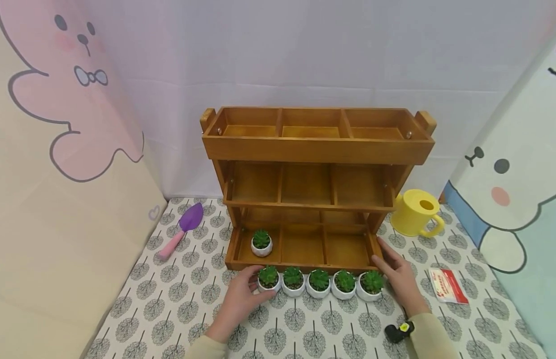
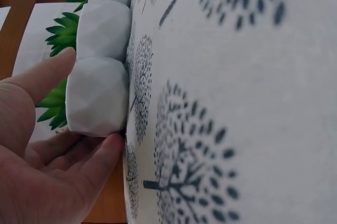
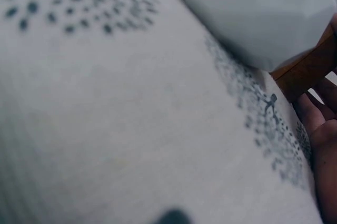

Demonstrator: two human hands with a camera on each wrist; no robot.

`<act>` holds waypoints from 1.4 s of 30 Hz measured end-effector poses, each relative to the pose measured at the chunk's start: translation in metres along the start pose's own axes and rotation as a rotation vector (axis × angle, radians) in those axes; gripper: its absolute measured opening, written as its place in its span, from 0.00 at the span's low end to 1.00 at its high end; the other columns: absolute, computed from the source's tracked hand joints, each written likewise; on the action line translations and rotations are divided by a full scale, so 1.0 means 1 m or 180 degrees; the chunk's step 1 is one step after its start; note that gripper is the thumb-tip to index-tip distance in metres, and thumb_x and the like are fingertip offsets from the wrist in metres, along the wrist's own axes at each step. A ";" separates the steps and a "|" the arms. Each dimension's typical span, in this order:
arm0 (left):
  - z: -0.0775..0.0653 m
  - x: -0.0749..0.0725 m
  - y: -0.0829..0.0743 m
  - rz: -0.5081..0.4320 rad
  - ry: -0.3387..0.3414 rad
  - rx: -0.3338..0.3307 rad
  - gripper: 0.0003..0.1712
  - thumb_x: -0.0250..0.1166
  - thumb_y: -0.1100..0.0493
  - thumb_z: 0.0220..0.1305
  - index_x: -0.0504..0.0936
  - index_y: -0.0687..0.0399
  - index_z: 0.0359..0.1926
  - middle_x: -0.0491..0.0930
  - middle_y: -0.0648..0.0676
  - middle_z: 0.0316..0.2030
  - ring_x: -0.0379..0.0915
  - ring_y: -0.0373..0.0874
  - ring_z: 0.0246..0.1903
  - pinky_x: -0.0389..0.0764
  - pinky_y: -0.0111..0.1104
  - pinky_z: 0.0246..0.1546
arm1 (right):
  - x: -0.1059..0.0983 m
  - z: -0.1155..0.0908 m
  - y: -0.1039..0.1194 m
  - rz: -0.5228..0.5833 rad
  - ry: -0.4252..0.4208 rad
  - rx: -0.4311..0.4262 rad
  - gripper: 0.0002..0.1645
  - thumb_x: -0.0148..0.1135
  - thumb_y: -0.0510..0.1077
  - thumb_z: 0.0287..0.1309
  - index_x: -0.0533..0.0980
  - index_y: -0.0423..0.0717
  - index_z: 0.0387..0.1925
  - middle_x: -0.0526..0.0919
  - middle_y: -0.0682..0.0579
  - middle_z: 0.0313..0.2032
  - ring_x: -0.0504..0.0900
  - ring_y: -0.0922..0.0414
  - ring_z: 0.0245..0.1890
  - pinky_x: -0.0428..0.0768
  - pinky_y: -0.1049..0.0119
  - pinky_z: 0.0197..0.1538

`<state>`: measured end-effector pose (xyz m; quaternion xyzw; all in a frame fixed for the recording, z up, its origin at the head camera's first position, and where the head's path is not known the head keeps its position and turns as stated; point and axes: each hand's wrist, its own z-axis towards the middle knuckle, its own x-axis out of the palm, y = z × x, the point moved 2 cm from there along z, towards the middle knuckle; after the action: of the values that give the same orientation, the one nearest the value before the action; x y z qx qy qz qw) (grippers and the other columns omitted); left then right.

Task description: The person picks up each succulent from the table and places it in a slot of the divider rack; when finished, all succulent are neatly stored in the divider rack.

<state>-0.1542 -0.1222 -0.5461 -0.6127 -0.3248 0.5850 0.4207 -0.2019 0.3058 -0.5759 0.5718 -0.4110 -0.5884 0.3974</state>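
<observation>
Five small potted succulents stand side by side in front of a wooden tiered shelf [image 1: 305,150]. My left hand [image 1: 245,291] holds the leftmost potted succulent [image 1: 269,280], its thumb at the near side and fingers round the left side. In the left wrist view, that white faceted pot [image 2: 97,98] lies between thumb and fingers. My right hand [image 1: 400,279] rests at the right end of the shelf's bottom tier, fingers fairly straight, beside the rightmost potted succulent [image 1: 370,285]. Another potted succulent [image 1: 261,243] sits in the bottom tier's left compartment.
A purple trowel with a pink handle [image 1: 181,232] lies left of the shelf. To the right stand a yellow watering can [image 1: 414,213] and, nearer, a red and white card [image 1: 448,285]. A tree-patterned cloth [image 1: 179,311] covers the table; printed curtains surround it.
</observation>
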 end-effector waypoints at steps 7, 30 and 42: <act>0.000 0.002 -0.002 0.0052 -0.0055 -0.0024 0.40 0.85 0.60 0.50 0.77 0.68 0.61 0.80 0.63 0.54 0.80 0.59 0.54 0.84 0.36 0.53 | -0.001 -0.001 -0.001 -0.0034 0.0009 0.0010 0.41 0.60 0.55 0.76 0.57 0.57 0.82 0.58 0.48 0.80 0.59 0.41 0.76 0.62 0.88 0.59; -0.003 0.002 0.001 0.0157 -0.0058 -0.0032 0.38 0.82 0.60 0.55 0.77 0.68 0.64 0.80 0.65 0.57 0.79 0.60 0.57 0.82 0.36 0.55 | -0.001 -0.001 0.001 -0.0050 0.0030 -0.0019 0.41 0.60 0.55 0.76 0.57 0.56 0.82 0.59 0.49 0.79 0.60 0.42 0.76 0.62 0.88 0.59; -0.005 0.001 -0.001 0.0336 0.0002 0.0208 0.37 0.80 0.64 0.54 0.76 0.69 0.64 0.80 0.63 0.56 0.79 0.58 0.56 0.82 0.37 0.56 | -0.001 -0.001 0.002 -0.0057 0.0019 0.0053 0.41 0.60 0.56 0.76 0.57 0.57 0.82 0.58 0.48 0.80 0.59 0.43 0.77 0.61 0.89 0.58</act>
<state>-0.1495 -0.1212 -0.5458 -0.6151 -0.2726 0.6164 0.4092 -0.2004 0.3058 -0.5738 0.5805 -0.4095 -0.5868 0.3885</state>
